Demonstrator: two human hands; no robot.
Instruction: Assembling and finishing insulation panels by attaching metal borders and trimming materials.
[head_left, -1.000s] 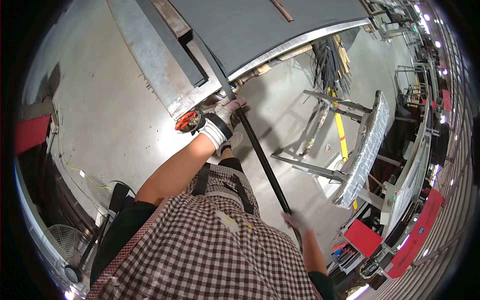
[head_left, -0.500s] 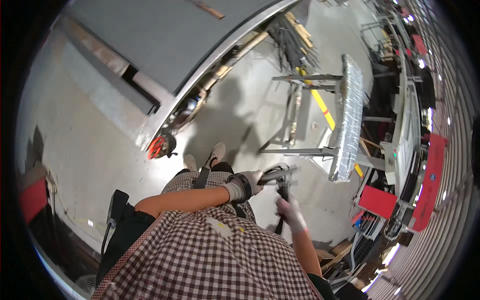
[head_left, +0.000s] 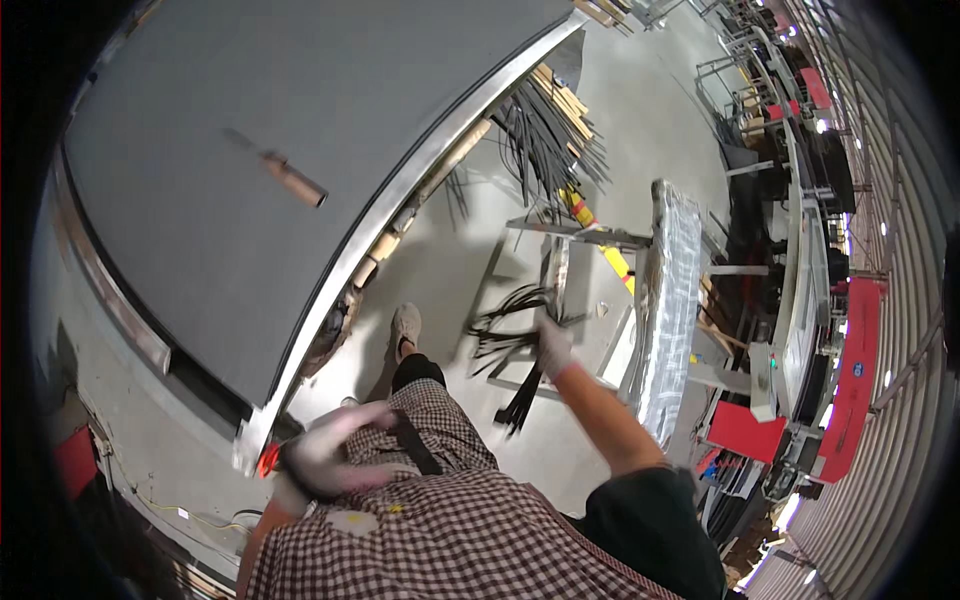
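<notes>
A bundle of thin black strips (head_left: 512, 338) is in my gloved right hand (head_left: 554, 350), its fingers wrapped round the middle. The strips fan out to the left, and more ends hang down below the hand. My left hand (head_left: 345, 452), in a pale glove and blurred by motion, is low in front of the checked apron (head_left: 430, 535). Its fingers look spread, with nothing seen in them. A black band circles that hand near the wrist.
At the left is a big grey-topped table (head_left: 200, 270) with a metal edge; a brown-handled tool (head_left: 292, 180) lies on it. Black strips and wooden sticks (head_left: 550, 130) pile beyond its edge. To the right stands a metal frame with a film-wrapped beam (head_left: 668, 300). Farther right is red machinery (head_left: 850, 380).
My hands have moved apart: the left swung back left, letting go of the strips, while the right moved forward and left with the bundle. My body is closer to the table.
</notes>
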